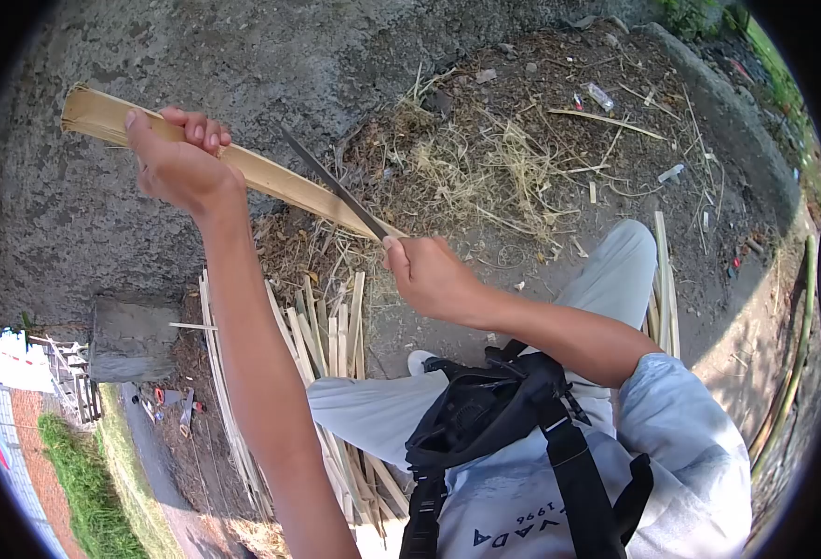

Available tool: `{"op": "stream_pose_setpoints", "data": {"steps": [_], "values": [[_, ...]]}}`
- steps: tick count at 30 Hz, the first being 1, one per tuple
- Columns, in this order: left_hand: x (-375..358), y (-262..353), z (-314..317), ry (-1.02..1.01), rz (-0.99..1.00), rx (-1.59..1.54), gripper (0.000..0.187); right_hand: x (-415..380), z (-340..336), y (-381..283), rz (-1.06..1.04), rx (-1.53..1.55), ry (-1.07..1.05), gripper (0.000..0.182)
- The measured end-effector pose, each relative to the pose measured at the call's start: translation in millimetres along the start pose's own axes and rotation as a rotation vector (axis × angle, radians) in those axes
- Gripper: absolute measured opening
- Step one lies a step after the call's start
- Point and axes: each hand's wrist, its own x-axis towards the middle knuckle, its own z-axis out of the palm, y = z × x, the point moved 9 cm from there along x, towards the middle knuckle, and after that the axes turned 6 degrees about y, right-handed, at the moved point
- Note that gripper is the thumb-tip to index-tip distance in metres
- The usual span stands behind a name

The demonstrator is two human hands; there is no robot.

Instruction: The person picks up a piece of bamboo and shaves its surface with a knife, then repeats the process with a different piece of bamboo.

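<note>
Strapped across your chest, nearest the lens, sits the black bag point(485, 419), and just above it your right hand point(429, 275) is clenched around the handle of the knife point(334, 184). That handle is buried in your fist; only the dark blade shows, slanting up and away to the left. Your grip there is tight, and the blade lies across the bamboo slat point(243, 166), though whether the edge is biting into it or just resting on it is hard to make out from this angle.

Over to your left hand point(177, 163): fingers curled over the top of the slat near its far end, thumb tucked behind, a firm closed hold. You've got the slat up in the air, running from upper left down toward your right fist, where its near end disappears behind your knuckles.

Below your arms, a bundle of split bamboo strips point(331, 345) lies on the ground, partly hidden by your left forearm and your knee. Beyond it, dry shavings and straw point(494, 168) scatter over the dirt.
</note>
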Motion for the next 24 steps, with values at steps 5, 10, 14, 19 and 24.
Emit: {"op": "stream_pose_setpoints", "data": {"steps": [5,10,14,19,24], "values": [[10.8,-4.8,-8.2,0.0,0.003,-0.009,0.04,-26.3,-0.1,79.6,0.439,-0.2,-0.321,0.049],[5.1,-2.8,0.2,-0.041,-0.001,0.001,0.04,-4.1,-15.7,52.2,0.377,-0.102,-0.229,0.05],[7.1,-3.0,-2.5,-0.034,0.011,-0.009,0.043,-29.2,10.2,106.8,0.305,-0.096,-0.168,0.051],[22.4,-2.2,-31.0,0.033,0.026,0.005,0.043,-48.1,19.4,144.6,0.316,-0.159,-0.193,0.052],[19.8,1.7,-36.7,-0.019,0.017,0.03,0.043,-26.9,11.8,79.2,0.19,-0.089,-0.137,0.049]]}}
